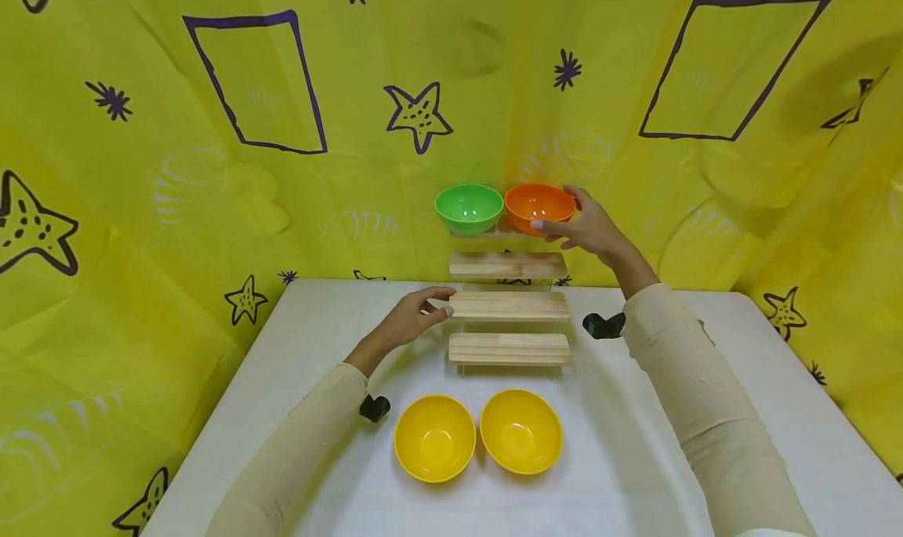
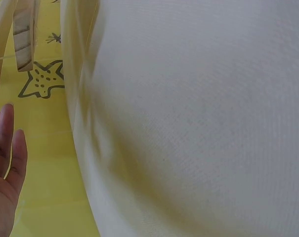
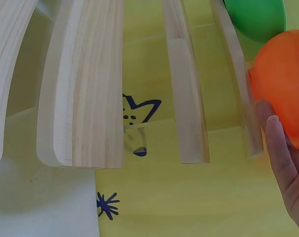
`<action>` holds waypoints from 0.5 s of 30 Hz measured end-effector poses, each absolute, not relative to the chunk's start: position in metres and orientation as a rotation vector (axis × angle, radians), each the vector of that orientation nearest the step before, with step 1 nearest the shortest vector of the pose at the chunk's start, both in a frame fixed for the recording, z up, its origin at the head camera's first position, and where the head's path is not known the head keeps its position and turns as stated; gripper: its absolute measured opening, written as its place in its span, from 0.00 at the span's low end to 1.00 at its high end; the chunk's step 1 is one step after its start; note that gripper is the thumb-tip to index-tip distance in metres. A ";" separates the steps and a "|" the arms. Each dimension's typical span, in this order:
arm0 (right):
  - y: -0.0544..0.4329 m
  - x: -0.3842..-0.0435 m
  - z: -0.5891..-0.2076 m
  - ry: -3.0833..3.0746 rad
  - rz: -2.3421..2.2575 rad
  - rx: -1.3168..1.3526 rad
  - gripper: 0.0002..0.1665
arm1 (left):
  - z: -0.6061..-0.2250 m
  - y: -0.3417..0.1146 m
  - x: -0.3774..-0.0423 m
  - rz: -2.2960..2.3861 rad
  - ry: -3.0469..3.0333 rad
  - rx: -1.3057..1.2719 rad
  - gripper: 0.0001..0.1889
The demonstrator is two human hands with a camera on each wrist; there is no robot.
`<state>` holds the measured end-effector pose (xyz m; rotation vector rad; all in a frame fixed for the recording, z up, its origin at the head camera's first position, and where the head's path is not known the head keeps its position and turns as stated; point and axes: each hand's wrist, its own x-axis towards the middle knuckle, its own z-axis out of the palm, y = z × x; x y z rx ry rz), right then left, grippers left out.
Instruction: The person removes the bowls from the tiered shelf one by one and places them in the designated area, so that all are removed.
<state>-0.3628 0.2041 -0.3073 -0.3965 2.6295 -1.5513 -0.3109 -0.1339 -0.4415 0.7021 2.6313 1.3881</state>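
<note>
On the top tier of a stepped wooden stand (image 1: pixel 509 306), a green bowl (image 1: pixel 469 210) sits to the left of an orange bowl (image 1: pixel 539 205). My right hand (image 1: pixel 596 225) holds the orange bowl from its right side, thumb across the front and fingers near the rim. In the right wrist view, the orange bowl (image 3: pixel 282 84) is against the fingers. My left hand (image 1: pixel 412 317) grips the left end of a middle plank between thumb and forefinger; its other fingers extend loosely in the left wrist view. Two yellow bowls (image 1: pixel 435 438) stand side by side in front of the stand.
The stand's lower planks (image 1: pixel 509 349) hold no bowls. A white-covered table (image 1: pixel 339 474) lies beneath everything. Close behind the stand hangs a yellow patterned sheet (image 1: pixel 353 176), which also rises along both sides. Black wrist devices (image 1: pixel 603 326) show beside both forearms.
</note>
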 end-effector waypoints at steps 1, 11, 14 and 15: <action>0.204 -0.363 -0.307 2.624 -1.563 -0.402 0.60 | -0.441 -0.134 -0.311 1.388 2.632 0.703 0.23; 0.204 -0.362 -0.312 2.612 -1.621 -0.410 0.60 | -0.440 -0.133 -0.311 1.382 2.624 0.703 0.23; 0.205 -0.361 -0.312 2.615 -1.631 -0.411 0.59 | -0.440 -0.134 -0.311 1.381 2.626 0.704 0.24; 0.205 -0.360 -0.312 2.614 -1.636 -0.416 0.59 | -0.440 -0.134 -0.311 1.385 2.624 0.705 0.24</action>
